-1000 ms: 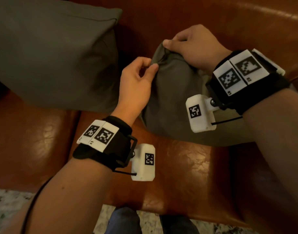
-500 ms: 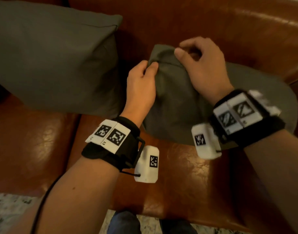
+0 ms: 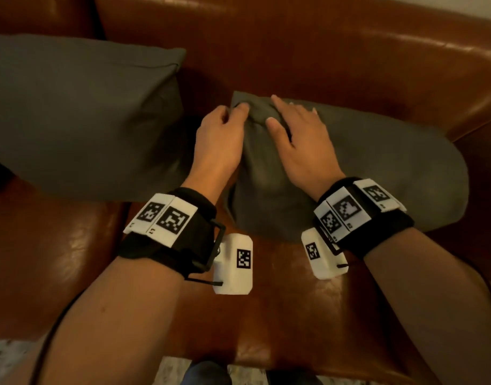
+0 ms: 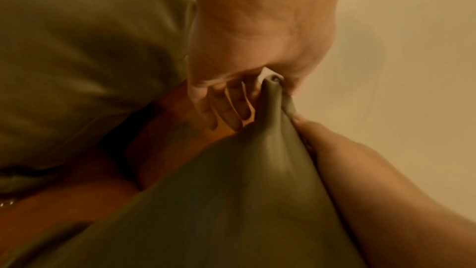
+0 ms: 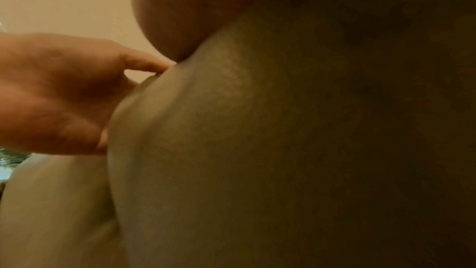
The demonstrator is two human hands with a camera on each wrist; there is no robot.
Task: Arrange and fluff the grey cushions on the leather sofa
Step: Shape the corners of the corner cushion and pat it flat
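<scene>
- Shaping the small grey cushion [image 3: 363,173] is the step in hand; it lies on the seat of the leather sofa [image 3: 294,51], its far edge against the backrest, just right of the big grey cushion [image 3: 80,115] that leans upright on the backrest.
- Your left hand [image 3: 220,140] pinches the cushion's upper left corner; the left wrist view shows the cloth drawn to a point between thumb and fingers [image 4: 231,107]. Keep that pinch firm, but pull gently, since I judge a hard tug could strain the seam.
- Your right hand [image 3: 297,140] lies flat on the cushion top, fingers spread and fairly straight, holding nothing. Use it as an anchor: press down while the left draws the corner out, so the filling moves into the corner rather than the whole cushion sliding on the smooth leather.
- Work the filling toward the pinched corner with the right palm; the left end looks slack and creased next to the fuller right end.
- Whether the cushion's other corners are filled you cannot tell from these views, so check each before standing it up.
- Once plump, I would stand it against the backrest beside the big cushion, just touching, to match its upright lean.
- Mind the wrist cables [image 3: 489,301] near the seat edge; they could snag as you lift.
</scene>
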